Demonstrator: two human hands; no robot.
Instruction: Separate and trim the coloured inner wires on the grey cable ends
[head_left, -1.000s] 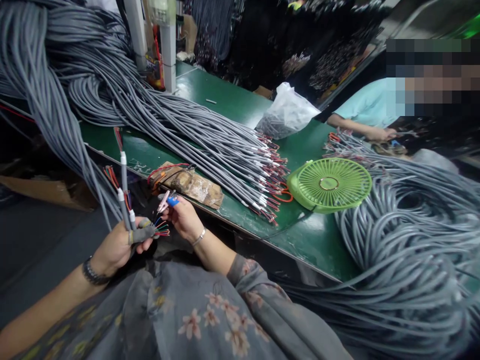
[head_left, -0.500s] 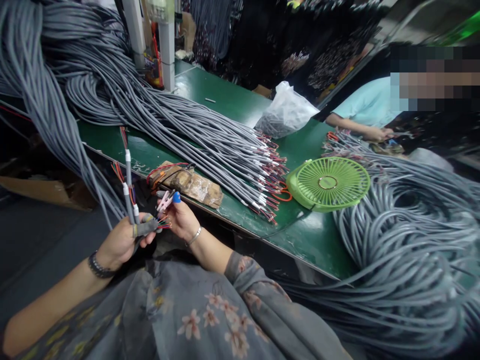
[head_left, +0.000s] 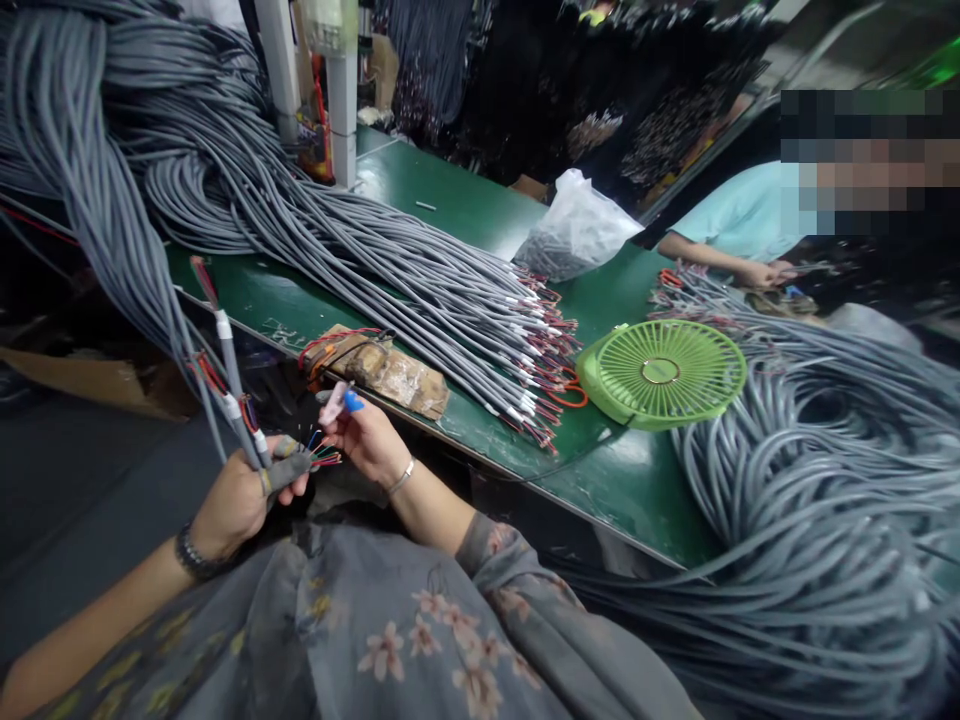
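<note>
My left hand (head_left: 244,495), with grey covers on some fingers, is closed round several grey cables (head_left: 231,370). Thin coloured wires (head_left: 324,458) fan out from its fingertips towards the right hand. White bands and reddish wire ends show on the cables standing above the left hand. Close by on the right, my right hand (head_left: 367,435) pinches a small pale pink tool (head_left: 334,402); a blue cover (head_left: 352,401) sits on one of its digits. The tool's tip is too blurred to make out.
A long bundle of grey cables (head_left: 420,290) lies on the green table (head_left: 637,490). Near its edge is a taped block (head_left: 397,375). Further right are a green fan (head_left: 660,372), a plastic bag (head_left: 577,225) and coiled cables (head_left: 810,560). A person (head_left: 739,210) handles wires across the table.
The cables in my left hand have tilted to the left, and their wires are more spread. The pink tool has turned in my right hand. The whole view has shifted slightly.
</note>
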